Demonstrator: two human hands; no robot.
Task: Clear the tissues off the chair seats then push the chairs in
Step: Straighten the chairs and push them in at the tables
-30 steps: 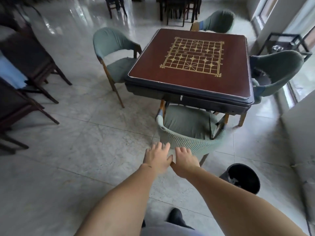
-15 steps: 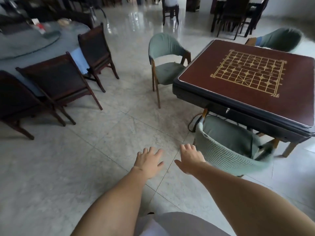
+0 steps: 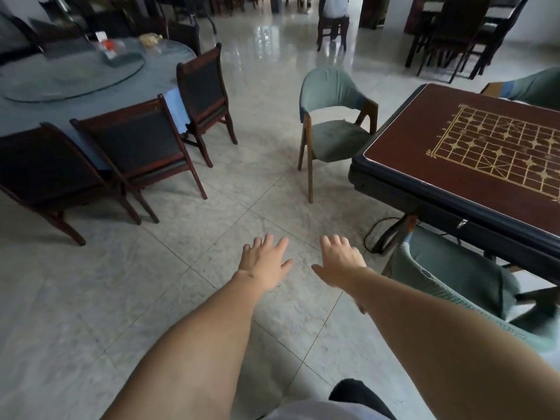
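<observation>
1. At the far left stood a round table [image 3: 75,77] with a glass turntable, ringed by dark wooden chairs [image 3: 142,147] pushed against it.
2. The left hand [image 3: 263,262] hovered over the tiled floor [image 3: 121,283], palm down, fingers spread and holding nothing.
3. Beyond the hands, a green armchair [image 3: 333,128] stood pulled out from the left edge of the tabletop [image 3: 469,153], well apart from both hands; its seat looked bare of tissues.
4. The right hand [image 3: 342,262] was likewise flat and loose, gripping nothing, near the left hand.
5. Just to the right of the right hand, the nearest green chair [image 3: 454,274] sat tucked under the near edge of the chessboard-marked tabletop, its curved back beside the right forearm.
6. Another green chair [image 3: 536,86] showed at the tabletop's far side.
</observation>
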